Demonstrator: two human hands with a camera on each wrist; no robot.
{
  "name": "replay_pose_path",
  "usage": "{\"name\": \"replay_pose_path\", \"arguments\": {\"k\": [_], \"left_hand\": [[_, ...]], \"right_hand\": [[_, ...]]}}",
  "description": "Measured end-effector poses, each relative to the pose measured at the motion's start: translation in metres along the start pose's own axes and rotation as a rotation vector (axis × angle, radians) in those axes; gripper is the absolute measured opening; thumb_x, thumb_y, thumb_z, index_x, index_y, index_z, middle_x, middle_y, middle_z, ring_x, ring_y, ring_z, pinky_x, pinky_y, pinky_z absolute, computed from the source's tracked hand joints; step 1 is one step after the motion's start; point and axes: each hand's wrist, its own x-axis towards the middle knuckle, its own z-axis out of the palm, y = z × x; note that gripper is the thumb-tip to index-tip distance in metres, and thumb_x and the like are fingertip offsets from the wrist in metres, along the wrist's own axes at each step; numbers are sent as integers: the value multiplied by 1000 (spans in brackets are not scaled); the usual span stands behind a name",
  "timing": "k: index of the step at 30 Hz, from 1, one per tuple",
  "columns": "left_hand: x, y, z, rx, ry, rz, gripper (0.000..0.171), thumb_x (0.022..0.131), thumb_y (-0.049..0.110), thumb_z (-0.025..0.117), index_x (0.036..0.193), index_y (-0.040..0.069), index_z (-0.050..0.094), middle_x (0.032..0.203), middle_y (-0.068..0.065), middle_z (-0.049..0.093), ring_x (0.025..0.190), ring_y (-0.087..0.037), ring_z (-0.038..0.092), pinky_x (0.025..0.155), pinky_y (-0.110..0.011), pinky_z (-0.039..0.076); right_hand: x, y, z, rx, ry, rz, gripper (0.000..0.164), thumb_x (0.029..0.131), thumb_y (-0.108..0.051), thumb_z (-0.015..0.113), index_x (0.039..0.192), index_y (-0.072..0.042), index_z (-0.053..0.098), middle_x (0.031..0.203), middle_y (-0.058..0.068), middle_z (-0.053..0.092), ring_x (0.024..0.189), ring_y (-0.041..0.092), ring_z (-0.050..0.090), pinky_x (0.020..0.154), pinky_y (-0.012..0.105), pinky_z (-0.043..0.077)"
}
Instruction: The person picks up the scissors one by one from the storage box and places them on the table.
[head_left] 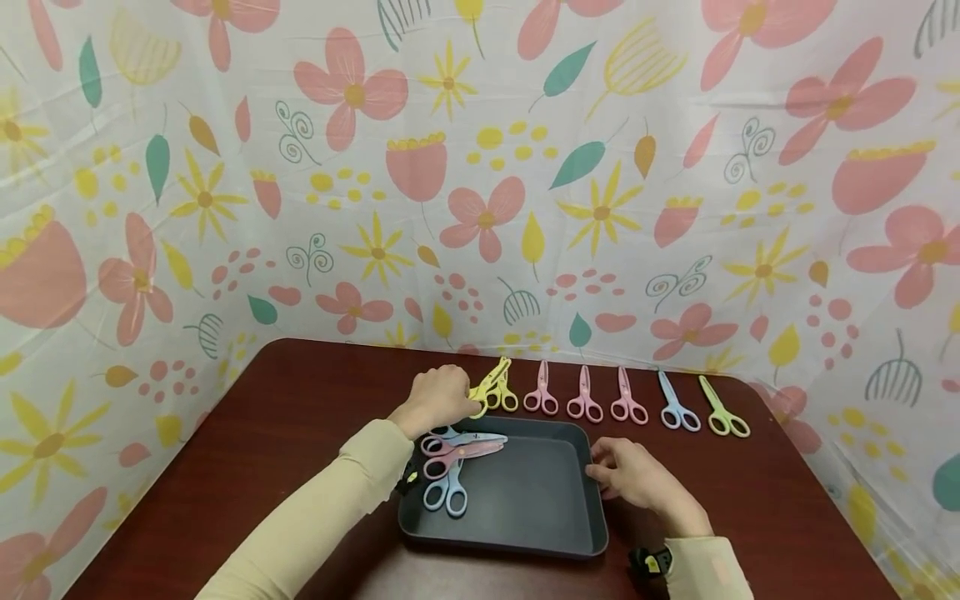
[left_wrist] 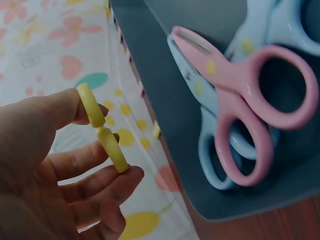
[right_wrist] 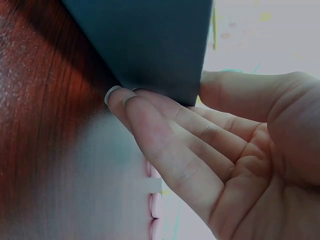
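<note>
My left hand point(head_left: 441, 395) pinches a pair of yellow scissors point(head_left: 491, 385) by the handles, just past the far rim of the dark tray. In the left wrist view the yellow handle loops point(left_wrist: 111, 150) sit between thumb and fingertips. A second yellow pair point(head_left: 504, 393) lies on the table behind them, partly overlapped. Inside the tray point(head_left: 536, 500), at its left side, pink scissors point(head_left: 457, 457) lie across blue scissors point(head_left: 446, 492), with another blue pair beneath. At the tray's right wall, my right hand point(head_left: 630, 473) holds the edge, thumb point(right_wrist: 235, 92) on the rim and fingers against the outer side.
Along the table's back edge stretches a row of pink scissors point(head_left: 584, 396), a blue pair point(head_left: 678, 404) and a green pair point(head_left: 723, 408). A flower-patterned cloth point(head_left: 480, 167) hangs right behind the dark wooden table point(head_left: 247, 433).
</note>
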Motion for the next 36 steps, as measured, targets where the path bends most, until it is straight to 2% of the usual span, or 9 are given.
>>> {"name": "replay_pose_path", "arguments": {"k": [6,14,21,32,36], "left_hand": [[8,-13,5,-3,42,-52,50,85,34,69,47,17,40,43,6,27,37,-13,27,40,-28,18],[20,-18,14,10,86,-124,48,86,36,69,52,16,42,51,2,33,43,-16,34,46,-32,26],[31,-24,20,2,68,-198,41,86,39,69,60,14,50,61,-3,47,54,-21,49,56,-36,35],[43,-32,34,-26,43,-316,38,87,41,67,64,13,56,64,-4,53,60,-22,54,58,-37,40],[43,-31,40,-61,36,-339,39,88,40,68,64,12,57,63,-4,53,60,-22,54,58,-36,39]], "right_hand": [[2,2,2,2,-9,1,18,91,-2,65,105,8,58,81,9,66,67,23,67,59,39,56],[0,1,0,3,-13,4,16,91,-3,66,103,6,59,80,9,66,68,23,67,60,39,56],[0,0,0,2,-10,16,19,91,-3,65,105,8,58,82,9,66,68,23,67,60,40,56],[0,-1,0,6,-13,22,19,91,-2,65,106,8,58,82,9,66,69,23,67,60,39,56],[1,-1,0,11,-26,4,20,92,-3,65,106,9,57,81,9,66,68,23,67,60,39,56]]}}
